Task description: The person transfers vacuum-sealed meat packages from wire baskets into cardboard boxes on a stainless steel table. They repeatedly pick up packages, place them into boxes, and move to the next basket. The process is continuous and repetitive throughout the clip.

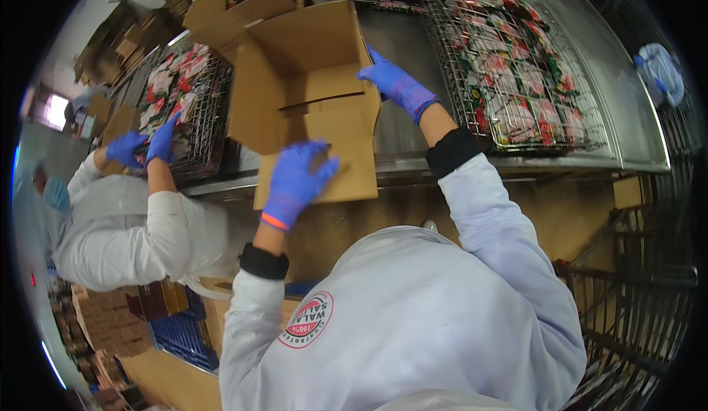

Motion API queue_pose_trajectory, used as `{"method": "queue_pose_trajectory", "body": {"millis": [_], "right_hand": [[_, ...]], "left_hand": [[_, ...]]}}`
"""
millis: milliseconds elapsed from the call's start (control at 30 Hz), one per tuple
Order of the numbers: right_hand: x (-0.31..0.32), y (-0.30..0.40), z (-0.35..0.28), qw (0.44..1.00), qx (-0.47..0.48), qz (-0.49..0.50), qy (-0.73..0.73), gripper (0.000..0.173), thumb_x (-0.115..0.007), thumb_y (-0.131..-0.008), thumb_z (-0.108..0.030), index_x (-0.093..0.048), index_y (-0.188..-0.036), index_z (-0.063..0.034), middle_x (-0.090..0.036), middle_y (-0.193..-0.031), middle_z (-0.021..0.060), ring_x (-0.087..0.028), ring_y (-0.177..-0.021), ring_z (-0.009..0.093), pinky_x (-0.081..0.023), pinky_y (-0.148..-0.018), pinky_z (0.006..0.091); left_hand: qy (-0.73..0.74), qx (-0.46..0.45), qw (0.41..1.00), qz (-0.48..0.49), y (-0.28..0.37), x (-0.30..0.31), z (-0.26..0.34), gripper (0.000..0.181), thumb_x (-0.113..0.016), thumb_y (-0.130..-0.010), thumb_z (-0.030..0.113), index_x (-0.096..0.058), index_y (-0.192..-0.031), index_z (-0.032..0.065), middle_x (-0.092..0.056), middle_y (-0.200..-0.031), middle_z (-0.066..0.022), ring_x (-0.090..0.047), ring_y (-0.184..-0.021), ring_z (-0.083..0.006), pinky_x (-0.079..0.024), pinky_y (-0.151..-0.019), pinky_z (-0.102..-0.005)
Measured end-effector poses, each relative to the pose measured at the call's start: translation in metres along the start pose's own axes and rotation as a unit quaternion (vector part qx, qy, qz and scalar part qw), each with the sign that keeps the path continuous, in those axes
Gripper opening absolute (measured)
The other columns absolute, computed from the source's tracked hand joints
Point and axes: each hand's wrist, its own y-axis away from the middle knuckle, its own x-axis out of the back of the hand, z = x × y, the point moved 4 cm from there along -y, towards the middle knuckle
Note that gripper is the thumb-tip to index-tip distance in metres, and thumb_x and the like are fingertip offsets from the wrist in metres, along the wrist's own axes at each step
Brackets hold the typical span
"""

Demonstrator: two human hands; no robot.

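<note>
An open cardboard box point(323, 76) stands tilted towards me at the front edge of the steel table, its flaps spread. The part of its inside that I can see holds nothing. My right hand point(398, 83), in a blue glove, grips the box's right edge, thumb on the inner side. Over the near flap point(351, 170) is my left hand point(298, 176), also gloved, slightly blurred, with fingers apart. Whether it touches the cardboard I cannot tell. To the right of the box, wire baskets point(520, 79) hold several red, white and green packets point(511, 117).
A co-worker point(138, 228) at the left has gloved hands point(146, 148) at another wire basket point(188, 106) of packets. Behind my box stands a second open carton point(243, 15) with packets inside. A metal rack point(630, 300) is at right; a blue pallet point(182, 325) lies lower left.
</note>
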Motion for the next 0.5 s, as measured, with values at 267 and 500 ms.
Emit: {"method": "queue_pose_trajectory", "body": {"millis": [267,500], "right_hand": [[0.000,0.006,0.181,0.937,0.047,0.334,-0.087,0.042,-0.057,-0.090,-0.017,-0.051,-0.128,-0.0015,-0.059,-0.120,0.0192,-0.055,-0.115,0.032,-0.043,-0.098,0.0413],[0.017,0.078,0.087,0.892,0.285,0.250,0.246,0.048,-0.056,-0.082,0.001,-0.054,-0.130,-0.0077,-0.057,-0.124,0.0144,-0.050,-0.120,0.033,-0.040,-0.104,0.0398]], "left_hand": [[-0.187,0.020,0.977,0.098,-0.031,-0.032,-0.017,0.041,-0.078,-0.070,0.048,-0.065,-0.060,0.0100,-0.060,-0.057,-0.0077,-0.058,-0.056,-0.0277,-0.043,-0.058,-0.0395],[-0.151,0.005,0.989,0.000,-0.058,-0.079,-0.001,0.046,-0.072,-0.074,0.053,-0.067,-0.066,0.0079,-0.062,-0.063,-0.0108,-0.060,-0.063,-0.0306,-0.044,-0.059,-0.0400]]}}
